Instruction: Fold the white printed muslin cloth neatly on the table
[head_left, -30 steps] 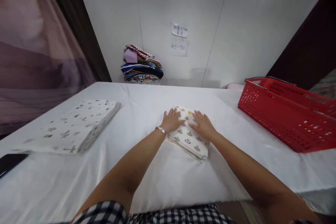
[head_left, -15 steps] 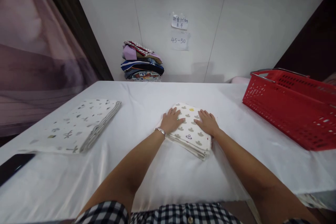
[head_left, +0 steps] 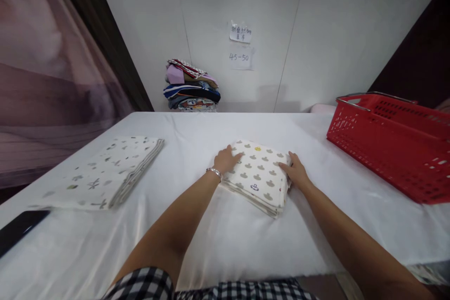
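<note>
A folded white cloth (head_left: 258, 168) with grey printed shapes, one yellow and one dark purple, lies in layers on the white-covered table (head_left: 246, 253). Its left edge is in my left hand (head_left: 226, 160), thumb on top and the other fingers along the side; a silver bracelet circles that wrist. My right hand (head_left: 297, 171) grips the opposite edge, thumb over the top and fingers partly hidden against the side. Farther left is another folded white cloth (head_left: 116, 168) with small grey and dark plant prints, touched by neither hand.
A red plastic basket (head_left: 390, 145) with metal handles stands at the right. Beyond the table's back edge rises a pile of folded fabrics (head_left: 191, 86). A dark phone-like slab (head_left: 23, 227) lies at the left front. Paper signs (head_left: 241, 58) hang on the wall.
My right hand has moved right, from lying flat on the cloth's top to its right edge. My left hand has shifted slightly and stays at the left edge. The view tilts up a little.
</note>
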Motion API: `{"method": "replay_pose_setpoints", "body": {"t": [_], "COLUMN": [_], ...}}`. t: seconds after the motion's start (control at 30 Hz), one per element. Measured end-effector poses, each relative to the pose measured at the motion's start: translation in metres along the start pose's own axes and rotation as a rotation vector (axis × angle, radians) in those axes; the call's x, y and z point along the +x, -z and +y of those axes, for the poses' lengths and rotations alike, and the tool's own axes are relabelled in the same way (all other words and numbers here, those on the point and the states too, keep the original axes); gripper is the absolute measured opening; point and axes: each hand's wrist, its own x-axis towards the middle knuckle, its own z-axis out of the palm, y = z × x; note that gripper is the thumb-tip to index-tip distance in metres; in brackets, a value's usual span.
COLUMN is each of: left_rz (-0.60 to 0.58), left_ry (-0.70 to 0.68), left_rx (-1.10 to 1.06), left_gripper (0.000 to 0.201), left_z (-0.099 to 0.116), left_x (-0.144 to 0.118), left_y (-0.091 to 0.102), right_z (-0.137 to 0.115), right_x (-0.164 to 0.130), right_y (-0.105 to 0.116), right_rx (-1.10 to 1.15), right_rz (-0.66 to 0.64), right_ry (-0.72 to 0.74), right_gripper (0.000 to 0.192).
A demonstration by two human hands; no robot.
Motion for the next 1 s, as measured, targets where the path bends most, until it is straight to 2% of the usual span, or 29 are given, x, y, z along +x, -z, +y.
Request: {"method": "replay_pose_setpoints", "body": {"t": [0.2, 0.37, 0.5, 0.6, 0.7, 0.8, 0.9, 1.0], "left_rz": [0.034, 0.189, 0.187, 0.217, 0.278, 0.244, 0.151, 0.135], "left_ry": [0.048, 0.203, 0.298, 0.234, 0.022, -0.126, -0.11, -0.101], "left_rx": [-0.049, -0.047, -0.065, 0.019, 0.14, 0.211, 0.199, 0.175], "left_gripper": [0.079, 0.076, 0.071, 0.071, 0.068, 0.067, 0.07, 0.073], "left_z": [-0.015, -0.039, -0.057, -0.057, -0.047, -0.04, -0.043, -0.049], "left_x": [0.001, -0.011, -0.019, -0.017, -0.004, 0.012, 0.023, 0.026], "left_y": [0.007, 0.016, 0.017, 0.019, 0.022, 0.019, 0.011, 0.005], "right_z": [-0.007, -0.042, -0.072, -0.095, -0.12, -0.137, -0.137, -0.128], "right_x": [0.012, 0.046, 0.075, 0.081, 0.069, 0.05, 0.038, 0.037], "right_y": [-0.015, -0.043, -0.053, -0.048, -0.045, -0.056, -0.07, -0.076], "right_rx": [0.148, 0.154, 0.046, -0.165, -0.298, -0.354, -0.421, -0.434], "right_rz": [0.037, -0.041, -0.17, -0.202, -0.198, -0.288, -0.352, -0.343], "right_ry": [0.033, 0.161, 0.236, 0.295, 0.482, 0.626, 0.628, 0.63], "right_gripper": [0.07, 0.073, 0.069, 0.068, 0.062, 0.06, 0.059, 0.061]}}
